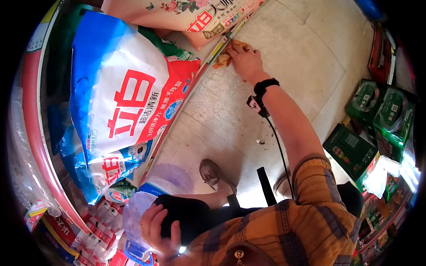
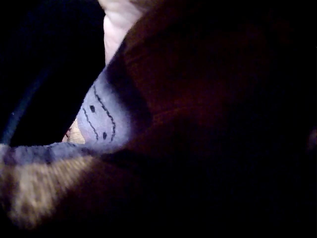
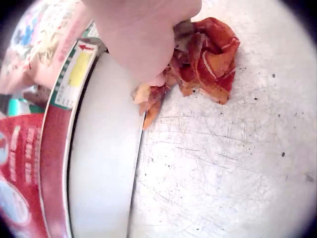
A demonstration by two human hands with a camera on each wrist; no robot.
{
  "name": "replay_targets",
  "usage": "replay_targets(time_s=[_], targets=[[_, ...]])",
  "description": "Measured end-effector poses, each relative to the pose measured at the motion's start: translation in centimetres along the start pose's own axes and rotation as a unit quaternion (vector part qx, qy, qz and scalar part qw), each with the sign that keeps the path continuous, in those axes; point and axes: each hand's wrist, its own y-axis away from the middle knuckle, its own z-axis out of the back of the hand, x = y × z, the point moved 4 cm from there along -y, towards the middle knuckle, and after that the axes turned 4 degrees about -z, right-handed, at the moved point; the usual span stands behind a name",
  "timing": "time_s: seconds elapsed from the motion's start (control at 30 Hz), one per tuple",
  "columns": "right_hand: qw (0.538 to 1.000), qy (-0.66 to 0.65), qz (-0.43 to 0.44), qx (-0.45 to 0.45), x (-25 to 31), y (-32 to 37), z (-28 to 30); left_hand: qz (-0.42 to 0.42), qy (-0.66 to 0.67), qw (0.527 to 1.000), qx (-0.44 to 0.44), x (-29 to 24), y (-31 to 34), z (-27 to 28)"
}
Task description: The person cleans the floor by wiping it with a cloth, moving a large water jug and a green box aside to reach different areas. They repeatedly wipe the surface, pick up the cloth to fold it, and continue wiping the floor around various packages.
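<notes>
At the foot of the shelf my right hand [image 1: 245, 61] holds a crumpled orange-red rag [image 3: 212, 59] down against the floor. Folds of the rag stick out on both sides of the fingers in the right wrist view, right where the white shelf base [image 3: 104, 148] meets the floor. My left hand [image 1: 156, 228] rests by the dark-clad knee with its fingers loosely bent and holds nothing. Beside it stands a clear plastic water jug [image 1: 137, 210] with a blue handle. The left wrist view is mostly dark, with plaid shirt cloth [image 2: 106, 114] and a bit of skin.
Large laundry detergent bags, one blue and white [image 1: 120, 88] and one pink [image 1: 177, 15], lean over the shelf's edge. Green boxes [image 1: 350, 148] stand on the right side of the aisle. Small dark specks dot the pale tile floor [image 1: 230, 119]; my shoe [image 1: 213, 173] is on it.
</notes>
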Motion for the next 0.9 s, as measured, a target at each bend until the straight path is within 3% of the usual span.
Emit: replay_targets(time_s=[0.03, 0.1, 0.13, 0.17, 0.23, 0.27, 0.3, 0.37, 0.47, 0.5, 0.53, 0.6, 0.7, 0.77, 0.9], targets=[[1.000, -0.001, 0.000, 0.000, 0.9, 0.3, 0.0, -0.001, 0.002, 1.000, 0.005, 0.0, -0.1, 0.0], [0.994, 0.073, 0.019, 0.084, 4.6, 2.3, -1.0, 0.000, 0.001, 1.000, 0.004, -0.1, -0.3, -0.1], [0.995, 0.051, 0.035, 0.081, 6.6, 3.9, -2.3, -0.001, 0.003, 1.000, 0.001, -0.3, -0.4, -0.3], [0.988, 0.026, 0.074, 0.136, 8.8, 5.7, -2.8, -0.001, 0.004, 1.000, 0.001, -0.4, -0.6, -0.4], [0.980, -0.035, 0.190, 0.054, 13.0, 9.9, -3.3, -0.003, 0.003, 1.000, 0.007, -0.7, -0.7, -0.4], [0.958, -0.061, 0.259, 0.109, 14.4, 11.4, -2.9, -0.005, 0.002, 1.000, 0.006, -0.7, -0.7, -0.4], [0.957, -0.085, 0.263, 0.083, 14.5, 11.3, -3.1, -0.010, 0.003, 1.000, 0.008, -0.7, -0.7, -0.4], [0.956, -0.112, 0.266, 0.057, 14.2, 10.9, -3.9, -0.014, 0.001, 1.000, 0.013, -0.5, -0.4, -0.3], [0.984, -0.122, 0.125, 0.045, 7.6, 5.3, -2.6, -0.008, 0.001, 1.000, 0.010, -0.1, 0.4, -0.2], [0.989, 0.011, 0.137, 0.058, 5.4, 3.7, -1.5, -0.007, 0.002, 1.000, 0.004, 0.0, 0.5, -0.1], [0.991, 0.021, 0.088, 0.096, 3.4, 2.4, 1.1, -0.006, 0.002, 1.000, -0.004, 0.1, 0.5, -0.1], [0.997, 0.012, 0.025, 0.065, 0.4, 0.8, 1.3, -0.003, -0.001, 1.000, -0.003, 0.2, 0.4, 0.0], [0.996, 0.039, -0.035, 0.077, 2.5, 1.0, -1.1, -0.007, 0.000, 1.000, -0.002, 0.1, 0.1, 0.1], [0.995, 0.093, 0.020, 0.033, 6.4, 3.3, -1.7, -0.007, -0.001, 1.000, -0.005, 0.2, -0.1, -0.1], [0.988, 0.049, 0.102, 0.109, 15.5, 9.2, -2.2, -0.017, 0.008, 1.000, -0.004, 0.1, 0.0, 0.1]])
